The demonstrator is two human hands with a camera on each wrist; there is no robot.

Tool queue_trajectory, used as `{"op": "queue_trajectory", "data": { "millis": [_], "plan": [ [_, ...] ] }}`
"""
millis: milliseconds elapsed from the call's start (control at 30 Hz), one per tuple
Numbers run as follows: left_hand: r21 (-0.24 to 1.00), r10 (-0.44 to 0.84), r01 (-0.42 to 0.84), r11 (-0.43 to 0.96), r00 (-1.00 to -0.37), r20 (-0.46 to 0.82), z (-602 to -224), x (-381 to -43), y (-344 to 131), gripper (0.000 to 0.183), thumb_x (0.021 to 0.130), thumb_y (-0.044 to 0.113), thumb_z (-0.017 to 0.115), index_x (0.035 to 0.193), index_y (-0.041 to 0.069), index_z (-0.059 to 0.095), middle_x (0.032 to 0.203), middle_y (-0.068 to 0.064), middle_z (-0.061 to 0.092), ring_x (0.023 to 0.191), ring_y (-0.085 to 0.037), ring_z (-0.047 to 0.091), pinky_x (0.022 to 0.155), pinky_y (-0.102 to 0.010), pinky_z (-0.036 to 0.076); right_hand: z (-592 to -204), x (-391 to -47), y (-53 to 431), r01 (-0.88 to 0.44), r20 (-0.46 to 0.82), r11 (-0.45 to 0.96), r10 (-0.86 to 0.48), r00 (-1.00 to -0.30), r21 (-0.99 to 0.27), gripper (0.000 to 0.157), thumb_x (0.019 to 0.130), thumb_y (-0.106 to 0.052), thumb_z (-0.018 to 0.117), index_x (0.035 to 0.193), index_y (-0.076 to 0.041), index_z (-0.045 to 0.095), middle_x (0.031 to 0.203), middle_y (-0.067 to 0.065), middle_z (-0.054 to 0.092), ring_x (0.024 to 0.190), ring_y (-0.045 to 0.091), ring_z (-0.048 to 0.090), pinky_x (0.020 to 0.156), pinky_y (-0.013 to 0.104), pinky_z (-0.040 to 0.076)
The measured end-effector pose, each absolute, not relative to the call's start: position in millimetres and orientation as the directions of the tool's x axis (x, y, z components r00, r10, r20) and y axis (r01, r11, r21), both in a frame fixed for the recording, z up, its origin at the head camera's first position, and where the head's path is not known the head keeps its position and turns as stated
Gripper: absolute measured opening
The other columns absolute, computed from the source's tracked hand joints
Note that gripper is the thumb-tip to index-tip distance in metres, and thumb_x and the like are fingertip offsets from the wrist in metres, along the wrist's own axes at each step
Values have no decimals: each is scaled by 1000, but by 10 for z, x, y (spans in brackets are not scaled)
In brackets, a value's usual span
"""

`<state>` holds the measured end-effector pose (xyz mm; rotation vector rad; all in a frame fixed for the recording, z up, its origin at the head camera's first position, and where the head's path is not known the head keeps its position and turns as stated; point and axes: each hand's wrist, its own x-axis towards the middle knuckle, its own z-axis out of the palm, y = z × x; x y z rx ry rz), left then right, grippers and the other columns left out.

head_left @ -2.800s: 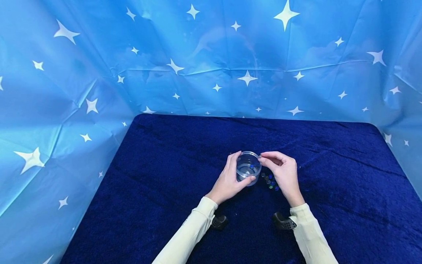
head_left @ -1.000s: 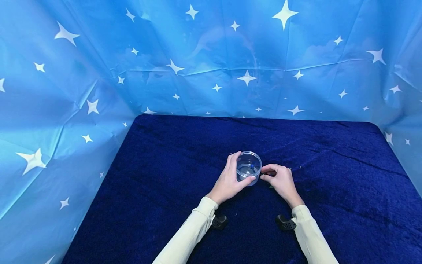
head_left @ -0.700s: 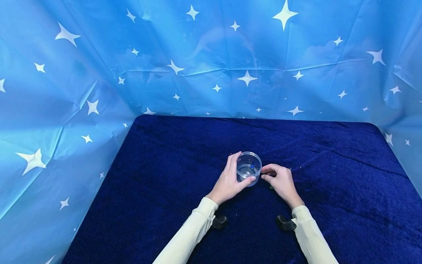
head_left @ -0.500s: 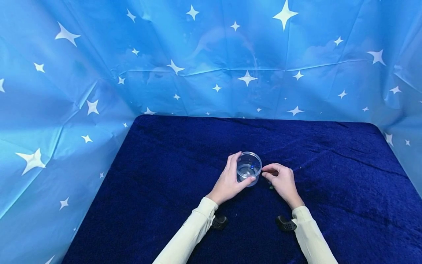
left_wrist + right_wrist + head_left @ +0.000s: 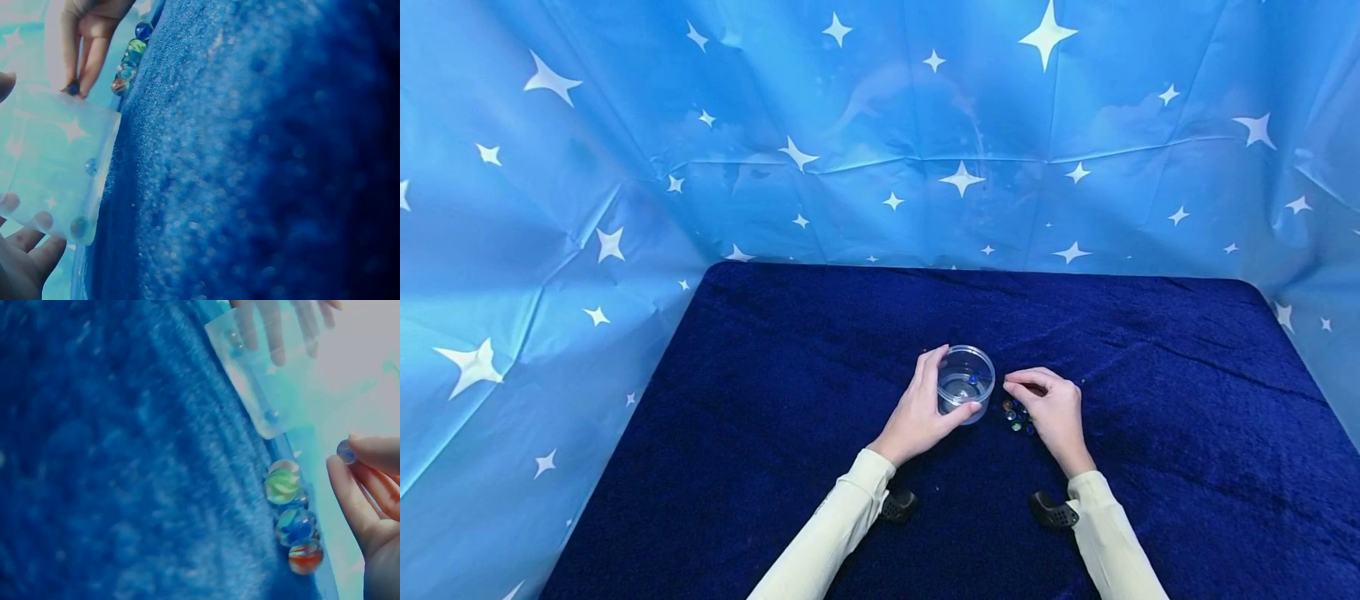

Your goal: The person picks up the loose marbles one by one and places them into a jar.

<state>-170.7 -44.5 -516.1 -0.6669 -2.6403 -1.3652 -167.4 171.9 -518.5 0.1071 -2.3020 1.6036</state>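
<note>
My left hand (image 5: 917,417) grips a clear round plastic container (image 5: 958,364), fingers on its far left side and thumb on its near side. Inside, a blue marble (image 5: 973,379) shows near the right wall. To the right of the container, my right hand (image 5: 1056,410) pinches a small bluish glass marble (image 5: 345,452) between thumb and fingertips, above the cloth. Below that hand lies a cluster of loose marbles, among them a green-swirled marble (image 5: 282,485) and an orange one (image 5: 305,557). The hand partly covers the cluster in the head view.
A dark blue velvety cloth (image 5: 790,358) covers the table. Blue star-printed sheeting (image 5: 865,100) hangs behind and to the left. Black devices sit at both wrists, the left device (image 5: 899,505) and the right device (image 5: 1052,510).
My right hand went from the container's rim down to the marbles, then rose slightly to the right with a marble pinched, uncovering part of the cluster. My left hand and the container stayed put.
</note>
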Motion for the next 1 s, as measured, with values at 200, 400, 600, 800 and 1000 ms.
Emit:
{"op": "queue_trajectory", "data": {
  "millis": [200,400,600,800,1000],
  "plan": [
    [755,335,415,507,-902,271,-5167,-1713,-442,89,90,36,80,157,7,28,154,-13,39,139,-30,47,114,-43,40,-5110,-1665,1699,-270,335,308,182,-924,-912,6,85,5,81,90,5,80,93,18,76,82,-2,65,74,10,49],
    [756,335,415,506,-903,271,-5171,-1709,-442,89,91,37,79,158,7,28,154,-13,39,139,-30,47,114,-43,40,-4840,-1565,1619,-292,352,261,226,-908,-920,7,84,12,78,90,13,77,94,26,74,82,-3,66,73,11,50],
    [756,334,418,504,-901,276,-5166,-1704,-440,89,90,36,80,157,7,28,154,-13,39,139,-30,48,114,-43,40,-4630,-1477,1575,-288,337,222,234,-912,-932,10,82,13,79,92,16,75,97,30,73,84,-1,68,76,13,52],
    [753,333,430,498,-897,292,-5178,-1712,-435,89,90,34,80,157,5,29,153,-14,40,138,-32,48,114,-44,40,-4798,-1554,1597,-294,326,164,227,-918,-942,13,80,20,77,93,17,74,100,32,72,86,0,69,80,15,55],
    [750,335,431,501,-896,291,-5184,-1717,-439,89,90,35,80,157,6,29,153,-14,40,138,-31,48,114,-43,40,-4910,-1607,1594,-347,369,131,234,-900,-929,11,80,17,79,89,11,78,98,27,73,89,2,70,80,15,54]
  ]
}}
